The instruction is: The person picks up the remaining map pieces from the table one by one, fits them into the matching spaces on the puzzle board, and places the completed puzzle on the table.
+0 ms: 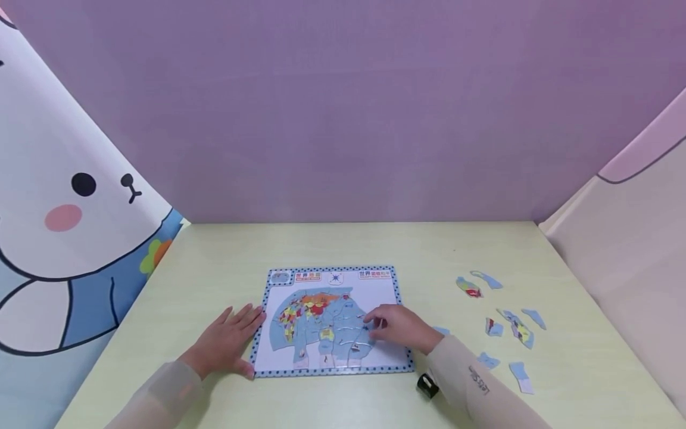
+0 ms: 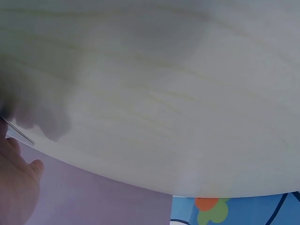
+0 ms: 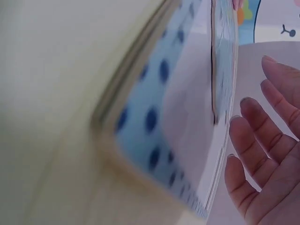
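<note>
Head view shows me the puzzle board [image 1: 377, 292] lying flat on the table [image 1: 214, 250], joined map pieces [image 1: 343, 339] across its middle and bare white toward one o'clock. The left hand [image 1: 227, 339] lies flat at the board's nine o'clock, fingers spread and holding nothing; its fingertips meet the dotted rim and its thumb reaches the eight o'clock corner, which I take as bracing against sliding. The right hand [image 1: 396, 326] is over three o'clock, fingers loosely bent and apart; my right wrist view shows nothing in them, though I cannot tell whether a fingertip touches the map. Loose pieces [image 1: 518, 329] lie between two and four o'clock, I judge to keep them separate, readable and within the right hand's reach. At four o'clock, beside the right sleeve [image 1: 466, 375], sits a small black object [image 1: 427, 386] I cannot identify.
</note>
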The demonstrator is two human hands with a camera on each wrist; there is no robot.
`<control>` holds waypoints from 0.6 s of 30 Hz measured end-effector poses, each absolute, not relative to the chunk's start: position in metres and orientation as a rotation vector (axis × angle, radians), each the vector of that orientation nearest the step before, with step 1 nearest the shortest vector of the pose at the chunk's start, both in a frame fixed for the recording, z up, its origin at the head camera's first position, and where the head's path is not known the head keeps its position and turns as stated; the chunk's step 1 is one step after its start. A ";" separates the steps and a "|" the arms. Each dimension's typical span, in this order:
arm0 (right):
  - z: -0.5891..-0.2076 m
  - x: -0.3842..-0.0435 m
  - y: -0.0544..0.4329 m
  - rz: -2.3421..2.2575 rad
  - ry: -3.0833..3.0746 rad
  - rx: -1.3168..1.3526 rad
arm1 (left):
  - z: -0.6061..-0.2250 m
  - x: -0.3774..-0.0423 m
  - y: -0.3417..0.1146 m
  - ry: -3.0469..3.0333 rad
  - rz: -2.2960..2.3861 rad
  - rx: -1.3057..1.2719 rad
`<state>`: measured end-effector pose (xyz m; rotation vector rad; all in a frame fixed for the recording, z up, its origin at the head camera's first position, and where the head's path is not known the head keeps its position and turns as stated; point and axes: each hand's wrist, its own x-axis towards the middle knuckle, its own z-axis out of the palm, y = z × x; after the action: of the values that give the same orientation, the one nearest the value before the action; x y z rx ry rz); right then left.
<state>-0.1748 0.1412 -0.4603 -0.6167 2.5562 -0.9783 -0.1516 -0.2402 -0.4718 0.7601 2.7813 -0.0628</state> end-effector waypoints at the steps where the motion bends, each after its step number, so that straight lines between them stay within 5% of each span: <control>1: -0.460 -0.175 0.144 -0.975 2.559 -0.610 | -0.472 -0.151 -0.240 2.785 -0.065 0.768; 18: -0.460 -0.184 0.199 -1.085 2.548 -0.481 | -0.478 -0.152 -0.243 2.789 -0.022 0.764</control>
<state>-0.1838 0.1990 -0.4599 -0.4806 2.5481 -1.0850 -0.1522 -0.2427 -0.4777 0.7635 2.7887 -0.0217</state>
